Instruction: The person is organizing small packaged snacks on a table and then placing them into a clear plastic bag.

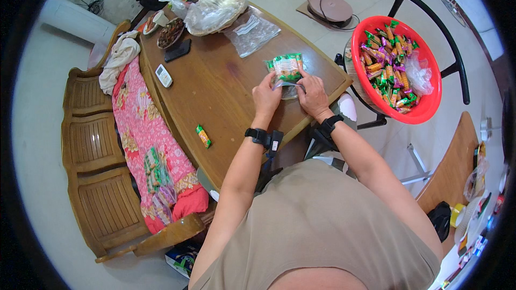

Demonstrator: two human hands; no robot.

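Observation:
A clear plastic bag filled with green-and-orange wrapped snacks lies flat near the right corner of the wooden table. My left hand pinches the left side of its near, unfilled edge. On the other side, my right hand holds that same edge between thumb and fingers. One single wrapped snack lies alone on the table to the left of my forearms. To the right, a red plastic basin on a chair holds many loose snacks in green, purple and orange wrappers, with a crumpled clear bag among them.
Farther back on the table are an empty zip bag, a plastic-covered basket, a dark phone, a white remote control and a bowl of dark food. Filled snack bags lie on the bench's pink cloth.

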